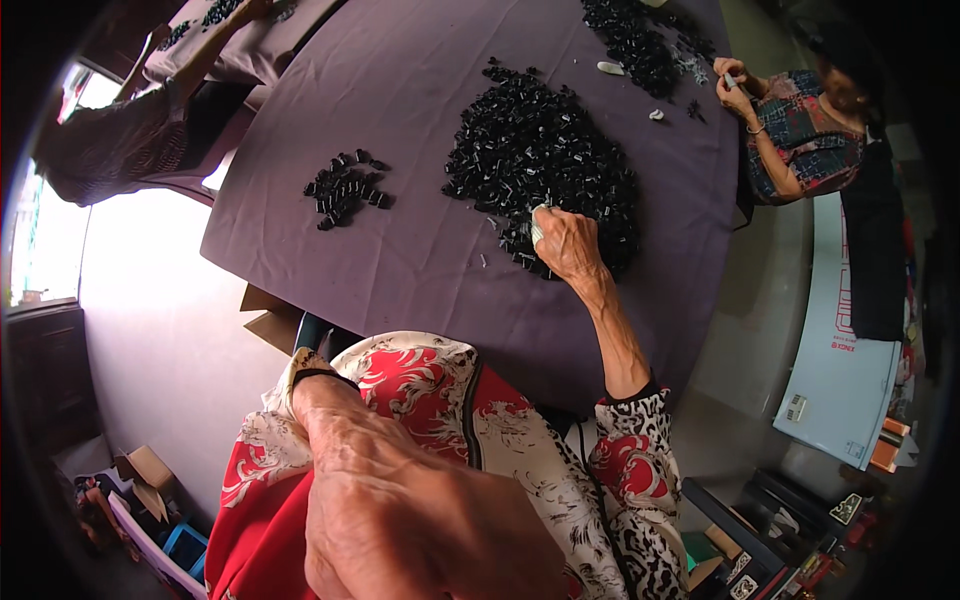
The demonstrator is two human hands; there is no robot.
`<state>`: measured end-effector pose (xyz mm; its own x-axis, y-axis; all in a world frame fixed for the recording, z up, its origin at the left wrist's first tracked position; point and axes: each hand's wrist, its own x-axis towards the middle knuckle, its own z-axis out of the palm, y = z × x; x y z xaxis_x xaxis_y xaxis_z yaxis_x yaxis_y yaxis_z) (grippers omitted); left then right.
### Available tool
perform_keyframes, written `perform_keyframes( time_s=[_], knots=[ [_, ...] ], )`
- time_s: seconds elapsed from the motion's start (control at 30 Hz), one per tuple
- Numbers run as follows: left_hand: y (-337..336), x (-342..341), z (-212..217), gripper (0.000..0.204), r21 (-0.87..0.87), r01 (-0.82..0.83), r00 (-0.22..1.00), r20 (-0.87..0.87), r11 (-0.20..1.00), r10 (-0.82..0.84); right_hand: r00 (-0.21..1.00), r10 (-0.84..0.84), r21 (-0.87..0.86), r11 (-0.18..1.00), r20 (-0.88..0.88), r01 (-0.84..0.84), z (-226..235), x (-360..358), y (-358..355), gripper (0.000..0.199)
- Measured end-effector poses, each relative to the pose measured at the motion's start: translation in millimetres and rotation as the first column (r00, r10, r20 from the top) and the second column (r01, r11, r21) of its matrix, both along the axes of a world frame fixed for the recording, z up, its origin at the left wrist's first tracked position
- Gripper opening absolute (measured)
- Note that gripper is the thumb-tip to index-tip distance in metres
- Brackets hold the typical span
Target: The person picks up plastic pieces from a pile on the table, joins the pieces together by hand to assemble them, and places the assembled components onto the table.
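A large heap of small black plastic pieces (510, 140) lies on the purple cloth-covered table. At the near edge of this heap is my right hand (568, 245), its fingers closed round a small pale oval tool (539, 222). A few tiny light bits lie on and beside the black pieces there. My left hand (430, 510) is raised very close to the view, over my lap and away from the table; its fingers are hidden and blurred. A smaller group of black pieces (345, 190) sits apart, left of the heap.
Another black pile (635, 45) lies farther right, near two white pieces. At the table's right edge a person's hands (735, 85) hold something small and pale. Another person (130, 140) works at the upper left. Boxes and bins (760, 540) stand at lower right.
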<state>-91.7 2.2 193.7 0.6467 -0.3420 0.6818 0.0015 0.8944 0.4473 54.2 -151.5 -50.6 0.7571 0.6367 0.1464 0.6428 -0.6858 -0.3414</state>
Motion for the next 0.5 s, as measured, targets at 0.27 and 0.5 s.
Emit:
perform_keyframes(
  time_s=[0.27, 0.5],
  knots=[
    [-1.9, 0.6, -0.6, 0.026, -0.049, 0.036, 0.998, -0.043, 0.998, -0.039, 0.938, -0.085, 0.329, 0.922, -0.337, 0.202, 9.2, 4.2, -18.3, 0.008],
    [-1.9, 0.4, -11.0, 0.023, -0.037, 0.014, 0.999, 0.040, 0.999, -0.013, 0.752, -0.046, 0.444, 0.784, -0.657, 0.435, 5.0, 7.4, -26.3, 0.009]
  ],
)
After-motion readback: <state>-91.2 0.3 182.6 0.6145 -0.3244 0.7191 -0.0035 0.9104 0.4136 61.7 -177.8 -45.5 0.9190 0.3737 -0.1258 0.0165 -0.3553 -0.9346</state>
